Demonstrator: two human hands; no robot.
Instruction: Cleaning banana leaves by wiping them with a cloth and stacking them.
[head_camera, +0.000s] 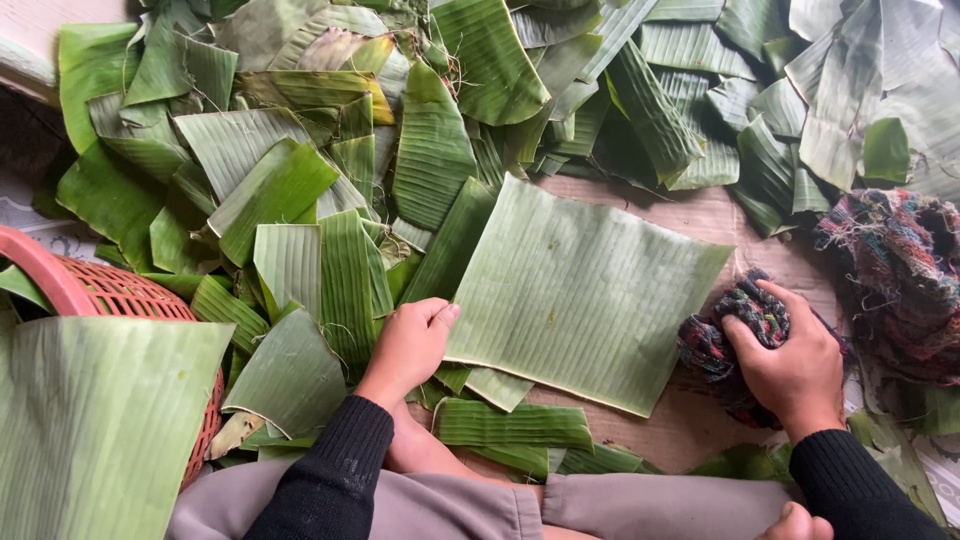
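Right grip (790, 365) on rag (735, 320), leaves (300, 200) around.

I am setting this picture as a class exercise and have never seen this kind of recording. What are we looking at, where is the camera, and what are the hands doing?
There is no machine here: a person works with two bare hands, and the single picture comes from a camera worn on their head, looking down past their knees.

The left hand presses on the near edge of a large, flat banana leaf piece spread on the brown mat. The right hand grips a bunched multicoloured rag just beside the leaf's right edge. A second similar cloth lies further right.

Around them lies a heap of cut leaf pieces, and at the left a red woven basket with a leaf draped over it.
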